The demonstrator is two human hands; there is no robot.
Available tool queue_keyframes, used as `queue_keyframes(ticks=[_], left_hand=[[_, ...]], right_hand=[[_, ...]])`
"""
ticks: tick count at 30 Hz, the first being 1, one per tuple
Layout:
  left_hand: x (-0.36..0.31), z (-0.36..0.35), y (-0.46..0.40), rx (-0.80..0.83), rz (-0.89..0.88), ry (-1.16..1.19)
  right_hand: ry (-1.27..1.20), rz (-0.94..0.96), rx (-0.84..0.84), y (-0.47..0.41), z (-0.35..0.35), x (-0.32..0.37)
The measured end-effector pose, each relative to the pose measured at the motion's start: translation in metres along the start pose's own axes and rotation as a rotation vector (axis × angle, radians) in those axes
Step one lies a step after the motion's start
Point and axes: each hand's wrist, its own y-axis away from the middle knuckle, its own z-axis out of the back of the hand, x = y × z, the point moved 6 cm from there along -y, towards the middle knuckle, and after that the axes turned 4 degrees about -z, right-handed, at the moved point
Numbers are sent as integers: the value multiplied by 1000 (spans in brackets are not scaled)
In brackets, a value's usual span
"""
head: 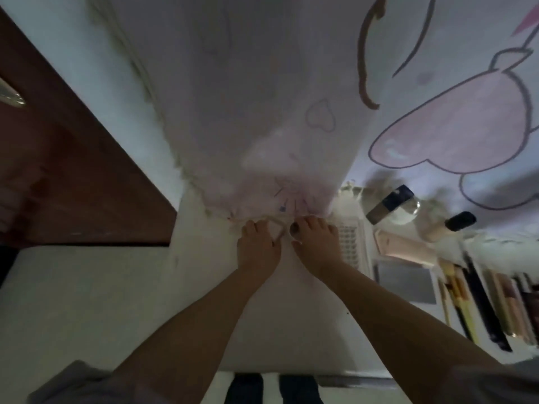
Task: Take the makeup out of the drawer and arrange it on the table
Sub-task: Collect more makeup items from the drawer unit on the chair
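My left hand point(256, 249) and my right hand point(315, 246) lie close together at the far side of the white table point(116, 301). Their fingers curl at the frayed hem of a pale pink cloth point(248, 112) hanging there, and a thin pale strip point(277, 228) runs between the thumbs. To the right lies makeup: a white gridded palette point(348, 243), a pink palette point(405, 246), a grey flat case point(405, 284), a dark bottle with a clear cap point(390, 204), a beige bottle with a black cap point(449, 228), and several brushes and pencils point(481, 310). No drawer is in view.
A brown wooden panel point(73, 170) with a metal handle point(11, 96) stands at the left. A cartoon-printed fabric point(452, 132) hangs at the upper right. The table's near edge point(291, 373) runs along the bottom, with dark shapes point(274, 389) below it.
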Motion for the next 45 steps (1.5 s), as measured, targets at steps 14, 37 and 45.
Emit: queue_keyframes(ticks=[14, 37, 45], left_hand=[[11, -6, -11, -113, 102, 33], [-24, 7, 3, -55, -390, -124], [-106, 48, 18, -31, -894, -87]], right_hand=[[-163, 46, -88, 6, 3, -47], [-77, 9, 108, 14, 11, -57], [-29, -458, -231, 106, 74, -74]])
